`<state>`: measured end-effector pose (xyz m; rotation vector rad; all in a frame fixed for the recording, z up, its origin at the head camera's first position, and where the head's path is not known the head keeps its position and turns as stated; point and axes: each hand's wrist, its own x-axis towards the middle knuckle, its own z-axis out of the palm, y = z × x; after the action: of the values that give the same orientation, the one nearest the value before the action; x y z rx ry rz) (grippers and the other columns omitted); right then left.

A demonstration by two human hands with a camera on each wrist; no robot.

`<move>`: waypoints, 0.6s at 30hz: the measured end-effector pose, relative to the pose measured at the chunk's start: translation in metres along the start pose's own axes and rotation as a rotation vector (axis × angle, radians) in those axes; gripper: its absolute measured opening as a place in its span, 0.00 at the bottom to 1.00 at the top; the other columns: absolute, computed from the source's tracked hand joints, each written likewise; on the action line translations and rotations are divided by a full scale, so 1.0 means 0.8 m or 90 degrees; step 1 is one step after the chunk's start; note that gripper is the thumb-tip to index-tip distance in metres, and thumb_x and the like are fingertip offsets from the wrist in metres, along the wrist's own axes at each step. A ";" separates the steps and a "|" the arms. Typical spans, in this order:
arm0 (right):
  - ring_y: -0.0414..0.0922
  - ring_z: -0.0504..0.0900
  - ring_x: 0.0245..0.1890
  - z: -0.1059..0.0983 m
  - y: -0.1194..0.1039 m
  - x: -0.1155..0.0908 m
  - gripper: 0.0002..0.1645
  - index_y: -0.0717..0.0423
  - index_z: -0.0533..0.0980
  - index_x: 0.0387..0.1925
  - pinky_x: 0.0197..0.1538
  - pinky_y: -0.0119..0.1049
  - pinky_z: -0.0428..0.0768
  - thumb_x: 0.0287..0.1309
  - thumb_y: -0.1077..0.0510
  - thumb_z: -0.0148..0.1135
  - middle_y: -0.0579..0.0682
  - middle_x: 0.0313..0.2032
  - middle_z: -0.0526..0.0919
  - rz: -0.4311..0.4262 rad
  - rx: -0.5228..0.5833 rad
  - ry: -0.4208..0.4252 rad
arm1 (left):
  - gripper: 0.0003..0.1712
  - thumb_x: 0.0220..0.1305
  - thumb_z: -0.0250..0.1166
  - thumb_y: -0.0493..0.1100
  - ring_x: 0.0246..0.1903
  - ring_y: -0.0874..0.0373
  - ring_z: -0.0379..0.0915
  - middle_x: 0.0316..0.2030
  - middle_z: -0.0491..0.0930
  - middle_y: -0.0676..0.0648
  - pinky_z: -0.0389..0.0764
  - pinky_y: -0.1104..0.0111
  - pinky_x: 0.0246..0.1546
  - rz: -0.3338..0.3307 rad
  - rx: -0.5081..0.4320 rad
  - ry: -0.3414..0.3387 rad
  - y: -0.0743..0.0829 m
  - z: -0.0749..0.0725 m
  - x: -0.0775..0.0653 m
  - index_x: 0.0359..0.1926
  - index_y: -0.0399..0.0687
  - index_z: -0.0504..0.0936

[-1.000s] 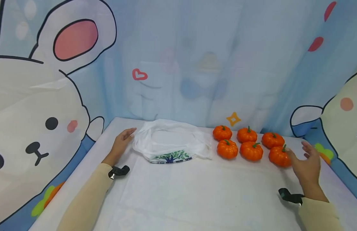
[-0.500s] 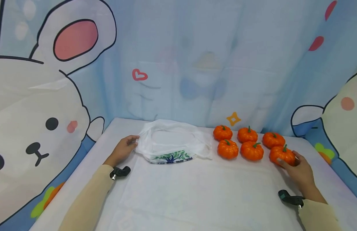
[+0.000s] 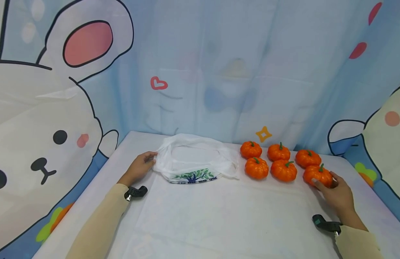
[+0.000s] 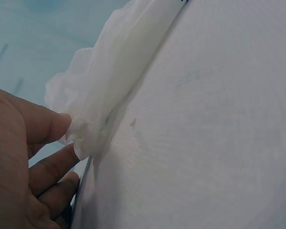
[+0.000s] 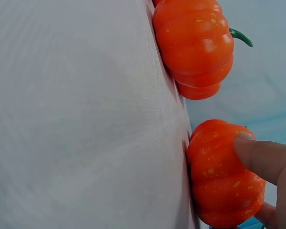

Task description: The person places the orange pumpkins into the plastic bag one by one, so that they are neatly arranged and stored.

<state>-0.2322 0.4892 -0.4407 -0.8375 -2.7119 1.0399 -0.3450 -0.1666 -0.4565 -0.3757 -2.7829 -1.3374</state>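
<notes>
A white plastic bag (image 3: 194, 154) with a green tree print lies flattened at the table's back. My left hand (image 3: 141, 166) pinches its left end; in the left wrist view the thumb and index finger (image 4: 52, 167) meet the crumpled edge of the bag (image 4: 105, 76). Several small orange pumpkins with green stems stand in two rows to the right of the bag. My right hand (image 3: 339, 194) grips the front right pumpkin (image 3: 316, 175), which sits on the table. The right wrist view shows the thumb (image 5: 264, 155) on this pumpkin (image 5: 219, 176); the other fingers are mostly hidden behind it.
Other pumpkins are close by, such as the front middle one (image 3: 284, 170) and the back right one (image 3: 307, 158). A white cloth covers the table (image 3: 225, 216). A blue curtain (image 3: 193, 46) with cartoon prints hangs directly behind.
My right hand has come in from the right and closed round the front right pumpkin. My left hand has moved slightly right and taken hold of the bag's left end.
</notes>
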 end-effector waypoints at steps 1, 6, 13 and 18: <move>0.73 0.55 0.68 0.000 0.000 0.000 0.61 0.63 0.37 0.76 0.66 0.66 0.65 0.63 0.29 0.50 0.77 0.71 0.48 0.005 0.004 0.005 | 0.23 0.73 0.54 0.41 0.71 0.39 0.59 0.67 0.70 0.35 0.59 0.47 0.72 0.000 0.000 0.000 0.000 0.000 0.000 0.66 0.39 0.71; 0.71 0.55 0.70 0.000 -0.011 -0.006 0.60 0.58 0.39 0.77 0.65 0.65 0.67 0.62 0.28 0.50 0.74 0.73 0.49 0.018 0.054 0.045 | 0.23 0.73 0.54 0.41 0.71 0.40 0.59 0.67 0.69 0.35 0.59 0.47 0.72 -0.002 -0.001 0.004 -0.006 -0.004 -0.003 0.66 0.40 0.71; 0.64 0.65 0.64 0.001 -0.087 -0.052 0.51 0.47 0.44 0.78 0.48 0.46 0.85 0.65 0.33 0.52 0.66 0.74 0.57 -0.074 0.079 0.111 | 0.23 0.72 0.55 0.41 0.71 0.40 0.60 0.67 0.70 0.36 0.59 0.47 0.72 0.000 -0.006 0.011 -0.008 -0.006 -0.002 0.66 0.41 0.71; 0.62 0.75 0.58 0.049 -0.159 -0.108 0.51 0.50 0.52 0.77 0.44 0.30 0.83 0.61 0.35 0.60 0.69 0.66 0.68 -0.269 0.078 0.048 | 0.24 0.72 0.55 0.40 0.70 0.40 0.61 0.67 0.69 0.36 0.61 0.48 0.72 -0.011 -0.036 0.000 -0.007 -0.001 0.002 0.67 0.44 0.70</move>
<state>-0.2287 0.3424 -0.3804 -0.2576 -2.5666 1.0349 -0.3479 -0.1697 -0.4601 -0.3545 -2.7588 -1.4219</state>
